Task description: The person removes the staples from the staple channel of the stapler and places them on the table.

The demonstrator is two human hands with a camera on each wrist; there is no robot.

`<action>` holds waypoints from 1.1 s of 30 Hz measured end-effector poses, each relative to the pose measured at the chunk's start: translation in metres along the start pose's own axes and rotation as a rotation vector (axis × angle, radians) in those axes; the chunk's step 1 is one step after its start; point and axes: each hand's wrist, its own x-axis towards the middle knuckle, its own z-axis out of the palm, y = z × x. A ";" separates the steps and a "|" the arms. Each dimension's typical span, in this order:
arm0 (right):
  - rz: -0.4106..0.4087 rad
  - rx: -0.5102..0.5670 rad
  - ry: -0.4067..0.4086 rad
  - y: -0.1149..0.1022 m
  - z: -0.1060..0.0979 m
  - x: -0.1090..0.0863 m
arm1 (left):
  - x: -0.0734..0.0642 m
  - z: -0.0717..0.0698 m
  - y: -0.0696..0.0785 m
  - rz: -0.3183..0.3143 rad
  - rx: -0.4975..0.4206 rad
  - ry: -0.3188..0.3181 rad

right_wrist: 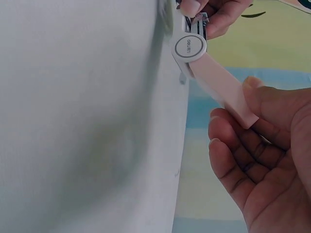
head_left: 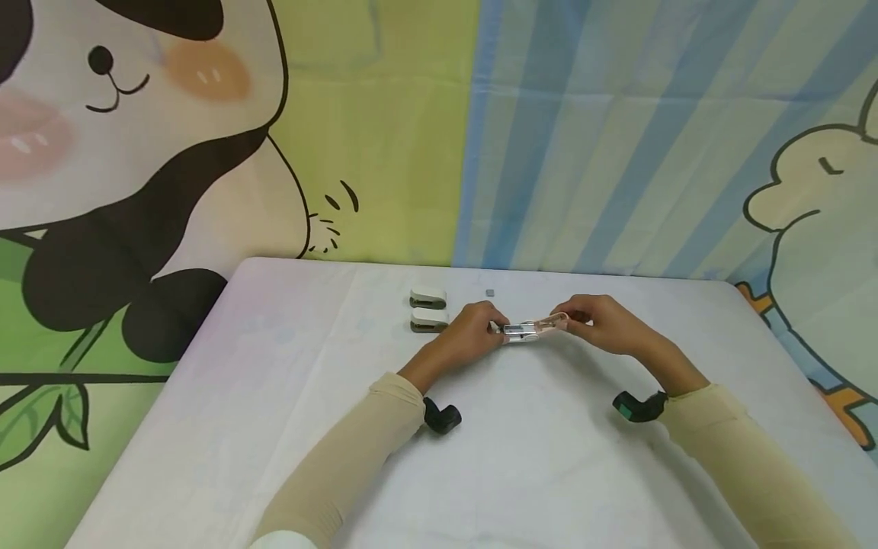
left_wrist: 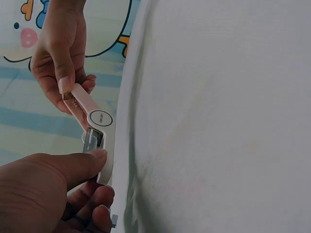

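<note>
A small pink and white stapler (head_left: 527, 332) is held up between both hands, swung wide apart at its round pivot, with a metal staple channel showing. My left hand (head_left: 472, 334) pinches the white end between thumb and fingers. At the other end, my right hand (head_left: 607, 324) has the pink arm (right_wrist: 223, 85) between its thumb and fingers. In the left wrist view the thumb lies beside the metal channel (left_wrist: 91, 140). Whether staples sit inside the channel, I cannot tell. Behind the hands, a small grey block (head_left: 490, 293), like a strip of staples, lies on the table.
Two white and dark staplers (head_left: 428, 298) lie one behind the other just left of my left hand. White cloth covers the table (head_left: 329, 427). A printed cloth backdrop (head_left: 590, 137) stands along its far edge.
</note>
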 end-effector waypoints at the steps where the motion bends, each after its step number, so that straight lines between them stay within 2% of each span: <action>1: 0.013 -0.002 0.002 0.002 -0.002 0.000 | 0.004 0.001 0.001 -0.011 0.004 0.004; 6: 0.081 -0.019 0.005 0.013 -0.011 0.004 | 0.022 0.007 0.002 -0.065 -0.002 0.024; 12: 0.194 -0.003 0.001 0.027 -0.017 0.003 | 0.041 0.020 0.000 -0.083 -0.033 0.017; 17: 0.250 0.022 0.008 0.039 -0.017 0.006 | 0.053 0.024 -0.002 -0.098 -0.032 0.060; 25: 0.281 0.084 0.025 0.047 -0.016 0.018 | 0.070 0.025 -0.004 -0.144 0.068 0.088; 33: 0.342 0.062 0.009 0.051 -0.017 0.016 | 0.078 0.034 0.001 -0.147 0.150 0.084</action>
